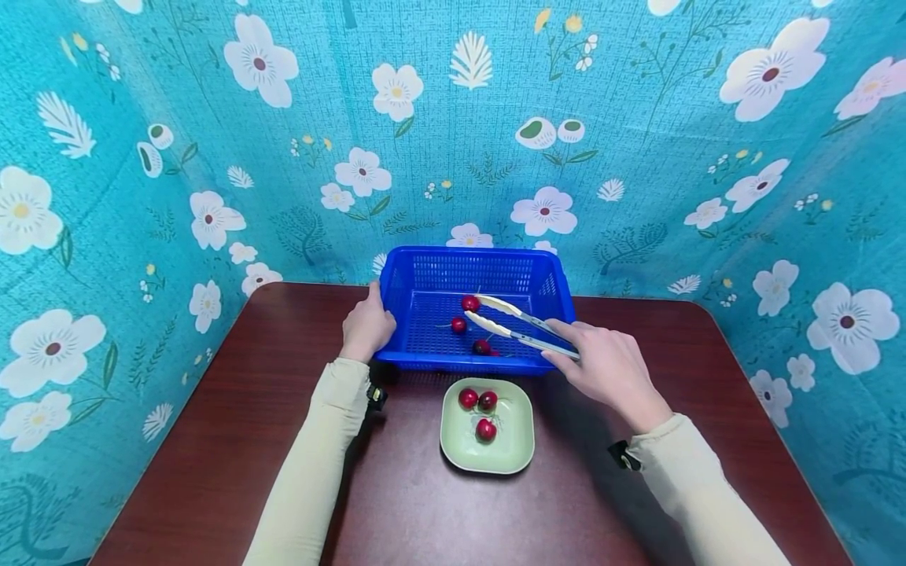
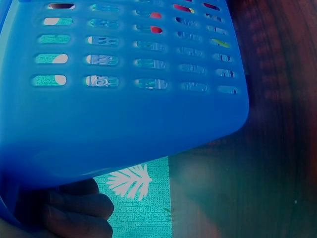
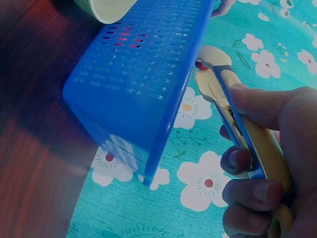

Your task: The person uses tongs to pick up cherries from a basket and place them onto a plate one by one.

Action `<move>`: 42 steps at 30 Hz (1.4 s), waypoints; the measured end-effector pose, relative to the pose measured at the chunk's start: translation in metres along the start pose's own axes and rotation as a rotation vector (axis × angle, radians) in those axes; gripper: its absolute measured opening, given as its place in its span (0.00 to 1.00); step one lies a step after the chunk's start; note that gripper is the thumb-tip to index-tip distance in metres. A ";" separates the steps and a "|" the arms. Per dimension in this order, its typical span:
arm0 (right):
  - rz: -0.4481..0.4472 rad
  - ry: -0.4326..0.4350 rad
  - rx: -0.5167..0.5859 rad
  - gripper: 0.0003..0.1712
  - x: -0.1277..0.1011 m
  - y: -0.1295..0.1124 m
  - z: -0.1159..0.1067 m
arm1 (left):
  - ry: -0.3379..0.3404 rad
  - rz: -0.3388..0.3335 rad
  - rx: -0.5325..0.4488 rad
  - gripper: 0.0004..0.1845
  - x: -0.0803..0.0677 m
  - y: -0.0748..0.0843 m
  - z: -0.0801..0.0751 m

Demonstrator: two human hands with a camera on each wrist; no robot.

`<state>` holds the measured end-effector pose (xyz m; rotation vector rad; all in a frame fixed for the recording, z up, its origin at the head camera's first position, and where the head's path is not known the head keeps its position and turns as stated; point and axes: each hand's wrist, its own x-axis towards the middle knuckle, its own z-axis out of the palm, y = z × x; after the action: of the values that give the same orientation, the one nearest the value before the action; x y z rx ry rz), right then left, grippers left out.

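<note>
A blue perforated plastic basket (image 1: 418,314) holds several red cherries (image 1: 458,325). My left hand (image 1: 368,325) grips its left rim, with the curled fingers (image 2: 81,213) seen under the rim in the left wrist view. In my right hand (image 1: 609,365) are tongs (image 1: 541,334) with cream tips, reaching into the basket from the right. The tips stand apart, the upper one close by a cherry (image 1: 470,303); whether it touches I cannot tell. In front of the basket sits a pale green square plate (image 1: 488,461) with three cherries (image 1: 485,430) on it.
Everything stands on a dark reddish-brown table (image 1: 269,377). Behind and on both sides hangs a turquoise floral cloth (image 1: 453,173), close to the basket's far side. The plate lies between the two forearms, just short of the basket's near wall.
</note>
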<state>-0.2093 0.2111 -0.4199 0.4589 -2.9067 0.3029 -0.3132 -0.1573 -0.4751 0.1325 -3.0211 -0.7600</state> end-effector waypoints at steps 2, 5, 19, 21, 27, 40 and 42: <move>0.006 -0.003 0.005 0.33 -0.004 0.001 -0.003 | -0.002 0.001 0.000 0.38 0.000 0.000 0.000; 0.007 0.004 0.013 0.33 -0.011 0.002 -0.008 | -0.004 0.001 0.000 0.38 0.000 -0.001 0.001; -0.027 0.087 0.029 0.31 -0.035 0.003 -0.017 | -0.001 -0.003 0.009 0.38 0.002 -0.002 0.003; -0.030 0.099 0.029 0.31 -0.037 0.003 -0.018 | -0.001 -0.001 0.009 0.37 0.002 -0.002 0.003; -0.040 0.117 0.022 0.31 -0.047 0.004 -0.022 | 0.002 0.001 0.011 0.38 0.002 -0.001 0.004; -0.055 0.150 0.003 0.32 -0.063 0.004 -0.029 | -0.003 -0.005 0.018 0.38 0.003 -0.002 0.002; -0.062 0.155 -0.002 0.32 -0.066 0.003 -0.031 | -0.003 -0.007 0.018 0.38 0.003 -0.002 0.002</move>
<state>-0.1438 0.2395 -0.4046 0.5010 -2.7369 0.3124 -0.3162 -0.1580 -0.4777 0.1418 -3.0326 -0.7345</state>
